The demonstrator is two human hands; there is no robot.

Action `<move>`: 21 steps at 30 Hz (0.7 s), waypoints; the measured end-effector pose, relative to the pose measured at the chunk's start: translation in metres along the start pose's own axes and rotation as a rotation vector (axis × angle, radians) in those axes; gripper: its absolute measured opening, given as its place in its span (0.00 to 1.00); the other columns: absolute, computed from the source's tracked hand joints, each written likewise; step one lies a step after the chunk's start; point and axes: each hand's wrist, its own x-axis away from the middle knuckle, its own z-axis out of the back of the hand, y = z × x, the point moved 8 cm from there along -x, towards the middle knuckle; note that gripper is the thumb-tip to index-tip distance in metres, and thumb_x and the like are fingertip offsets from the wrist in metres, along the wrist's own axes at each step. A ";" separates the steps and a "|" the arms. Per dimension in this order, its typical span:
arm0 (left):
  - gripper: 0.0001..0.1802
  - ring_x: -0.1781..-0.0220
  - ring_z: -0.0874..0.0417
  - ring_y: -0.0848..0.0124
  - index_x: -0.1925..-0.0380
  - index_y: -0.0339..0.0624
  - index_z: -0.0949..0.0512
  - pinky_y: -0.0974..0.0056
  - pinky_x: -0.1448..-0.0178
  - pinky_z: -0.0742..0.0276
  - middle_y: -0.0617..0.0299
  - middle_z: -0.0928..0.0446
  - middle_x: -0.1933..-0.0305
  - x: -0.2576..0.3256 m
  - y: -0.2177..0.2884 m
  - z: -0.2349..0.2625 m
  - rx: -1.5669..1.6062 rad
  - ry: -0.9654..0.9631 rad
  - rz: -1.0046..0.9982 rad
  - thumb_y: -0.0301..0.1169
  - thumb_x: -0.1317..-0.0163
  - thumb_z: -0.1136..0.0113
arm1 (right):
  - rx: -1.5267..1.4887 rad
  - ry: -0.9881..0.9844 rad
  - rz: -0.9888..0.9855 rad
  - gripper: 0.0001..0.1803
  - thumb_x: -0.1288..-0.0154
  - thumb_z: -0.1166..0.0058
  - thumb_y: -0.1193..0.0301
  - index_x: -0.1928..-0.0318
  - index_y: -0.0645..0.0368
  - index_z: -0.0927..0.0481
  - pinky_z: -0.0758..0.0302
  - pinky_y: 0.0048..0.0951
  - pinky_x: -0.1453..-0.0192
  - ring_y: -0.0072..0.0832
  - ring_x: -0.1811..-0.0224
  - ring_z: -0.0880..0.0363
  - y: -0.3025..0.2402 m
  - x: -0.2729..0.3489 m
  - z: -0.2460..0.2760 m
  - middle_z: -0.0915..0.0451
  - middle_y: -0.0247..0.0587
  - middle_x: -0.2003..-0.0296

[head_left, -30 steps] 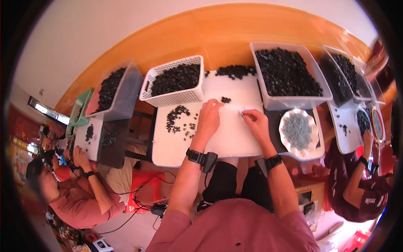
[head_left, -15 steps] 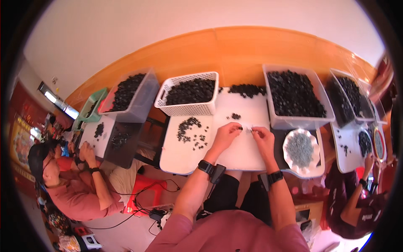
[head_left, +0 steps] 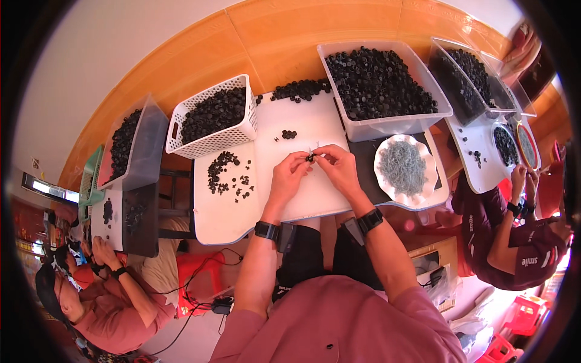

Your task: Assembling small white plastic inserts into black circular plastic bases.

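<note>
Your white work board (head_left: 242,212) takes up most of the space in front of you, with the orange wall rail behind it. At its far right stands the clear tub (head_left: 387,124) heaped with small black parts, and at its far left the white mesh basket (head_left: 212,136), also full of them. To your right sits a white scalloped plate (head_left: 404,168) holding a pile of thin grey-green bits. A loose scatter of black pieces (head_left: 227,175) lies on the left of the board, a smaller cluster (head_left: 288,134) lies farther back, and a row of them runs along the far edge.

Your left hand (head_left: 289,175) and right hand (head_left: 339,166) meet above the middle of the board. The fingertips of both are pressed together around one small black part (head_left: 310,158), which is held just off the surface between them. You cannot tell from here how firm either grip is, because the piece is tiny and partly hidden.

The main risk is a slip: the part is small, and if either pinch eases it is likely to drop and vanish among the loose pieces already lying on the board. A sideways sweep of your wrist could also brush the scatter towards the edge.
</note>
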 end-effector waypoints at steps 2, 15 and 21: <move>0.14 0.54 0.12 0.71 0.43 0.33 0.23 0.68 0.51 0.18 0.55 0.13 0.50 0.001 -0.002 0.001 -0.018 0.001 -0.003 0.22 0.26 0.42 | 0.015 -0.004 0.010 0.10 0.37 0.34 0.76 0.55 0.60 0.11 0.27 0.23 0.67 0.18 0.71 0.21 -0.002 0.000 -0.001 0.12 0.35 0.65; 0.16 0.52 0.13 0.73 0.45 0.32 0.21 0.70 0.47 0.18 0.57 0.13 0.53 0.001 0.000 0.001 -0.095 0.030 -0.014 0.19 0.32 0.35 | 0.080 -0.026 0.092 0.07 0.38 0.34 0.78 0.58 0.61 0.11 0.28 0.20 0.68 0.15 0.71 0.24 -0.011 0.003 -0.005 0.12 0.33 0.64; 0.16 0.51 0.13 0.73 0.45 0.30 0.21 0.69 0.44 0.17 0.57 0.13 0.53 0.001 0.000 0.002 -0.094 0.044 0.007 0.19 0.32 0.36 | 0.053 0.010 0.120 0.08 0.39 0.33 0.78 0.59 0.62 0.13 0.25 0.27 0.68 0.24 0.74 0.22 -0.014 0.004 -0.002 0.14 0.39 0.64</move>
